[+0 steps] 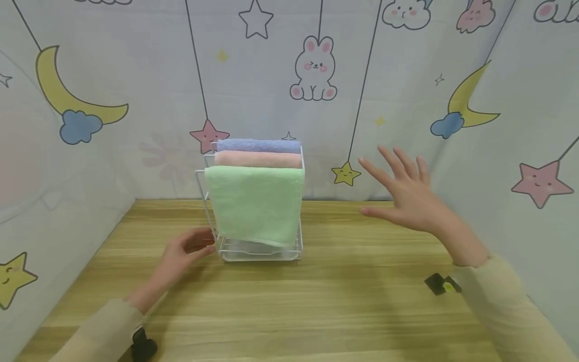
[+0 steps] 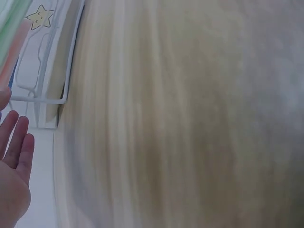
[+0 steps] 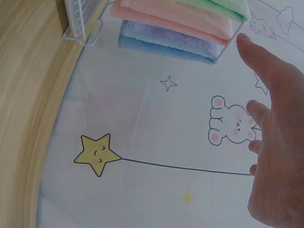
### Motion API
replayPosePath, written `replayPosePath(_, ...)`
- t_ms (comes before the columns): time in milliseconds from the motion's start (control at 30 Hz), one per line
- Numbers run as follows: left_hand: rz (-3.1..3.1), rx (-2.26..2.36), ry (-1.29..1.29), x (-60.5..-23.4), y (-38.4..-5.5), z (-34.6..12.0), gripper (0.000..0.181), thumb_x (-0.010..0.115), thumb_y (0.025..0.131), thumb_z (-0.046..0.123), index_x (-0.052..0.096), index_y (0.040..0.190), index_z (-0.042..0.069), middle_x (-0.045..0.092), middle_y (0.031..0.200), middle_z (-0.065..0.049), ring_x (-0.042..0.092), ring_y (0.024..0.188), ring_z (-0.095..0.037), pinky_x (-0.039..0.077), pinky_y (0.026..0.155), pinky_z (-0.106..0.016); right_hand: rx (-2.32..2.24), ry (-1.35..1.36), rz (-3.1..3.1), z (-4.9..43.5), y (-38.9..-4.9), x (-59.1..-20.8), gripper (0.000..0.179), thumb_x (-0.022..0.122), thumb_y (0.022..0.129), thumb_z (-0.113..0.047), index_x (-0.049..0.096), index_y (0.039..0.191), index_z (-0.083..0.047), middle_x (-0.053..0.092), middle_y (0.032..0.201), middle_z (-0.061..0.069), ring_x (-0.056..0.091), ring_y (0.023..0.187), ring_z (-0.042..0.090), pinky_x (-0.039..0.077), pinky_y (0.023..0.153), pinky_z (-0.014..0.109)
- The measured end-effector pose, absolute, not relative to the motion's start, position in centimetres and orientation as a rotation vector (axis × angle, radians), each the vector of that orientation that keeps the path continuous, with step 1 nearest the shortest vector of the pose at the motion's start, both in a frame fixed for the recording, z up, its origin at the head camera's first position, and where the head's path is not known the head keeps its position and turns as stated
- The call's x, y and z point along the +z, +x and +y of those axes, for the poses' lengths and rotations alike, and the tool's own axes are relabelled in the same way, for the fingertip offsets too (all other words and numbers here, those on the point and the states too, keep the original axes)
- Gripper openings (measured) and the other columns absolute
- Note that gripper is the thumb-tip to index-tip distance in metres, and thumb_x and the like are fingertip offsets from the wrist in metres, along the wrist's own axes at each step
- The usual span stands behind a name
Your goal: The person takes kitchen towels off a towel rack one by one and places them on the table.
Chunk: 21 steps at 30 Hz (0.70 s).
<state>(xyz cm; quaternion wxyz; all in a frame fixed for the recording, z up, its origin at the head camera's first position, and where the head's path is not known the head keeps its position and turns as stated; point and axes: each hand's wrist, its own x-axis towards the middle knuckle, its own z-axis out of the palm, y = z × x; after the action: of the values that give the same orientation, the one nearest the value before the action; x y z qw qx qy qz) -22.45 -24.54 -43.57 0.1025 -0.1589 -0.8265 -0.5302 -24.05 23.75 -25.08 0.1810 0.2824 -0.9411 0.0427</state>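
A white wire rack stands on the table. Hanging over its bars are a light green towel in front, a pink towel behind it and a blue towel at the back. At the rack's lower left side is my left hand, fingertips right at the frame. The left wrist view shows its fingers fairly straight, with nothing between them and the thumb. My right hand is raised in the air, well to the right of the towels, with fingers spread and nothing held.
Under the rack's bars sits a pale tray. The wood-grain table reaches back to a white cloth backdrop printed with stars, moons and a rabbit. The same cloth closes off both sides.
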Motion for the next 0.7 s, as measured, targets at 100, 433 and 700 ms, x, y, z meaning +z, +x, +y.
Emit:
replayPosePath(100,-2.428,-1.559,-0.468,-43.7,-22.4,-24.1,0.04,0.069,0.085,0.016,0.058,0.122,0.007,0.066,0.114,-0.016,0.063,0.1,-0.005,0.051,0.084,-0.015,0.127,0.81,-2.644,23.1,-24.0,-24.7,0.088,0.062,0.077,-0.063,0.015,0.148,-0.038,-0.003,0.159,0.002,-0.005,0.145,0.035,-0.008,0.109,0.067)
replayPosePath(433,-2.353,-1.466,-0.43,-41.8,-21.4,-22.3,0.018,0.07,0.081,0.001,0.064,0.097,-0.001,0.069,0.093,-0.018,0.064,0.082,0.001,0.053,0.071,-0.014,0.161,0.834,-2.619,21.2,-24.0,-23.6,0.09,0.062,0.077,-0.064,0.012,0.148,-0.041,-0.005,0.159,-0.002,-0.004,0.146,0.031,-0.007,0.11,0.066)
replayPosePath(700,-2.4,-1.373,-0.432,-43.8,-23.2,-23.1,0.015,0.071,0.081,0.01,0.064,0.095,0.008,0.071,0.09,-0.01,0.062,0.08,0.006,0.053,0.07,-0.013,0.148,0.866,-2.594,20.1,-24.2,-22.9,0.088,0.062,0.078,-0.063,0.013,0.148,-0.04,-0.004,0.159,-0.001,-0.003,0.146,0.031,-0.005,0.109,0.067)
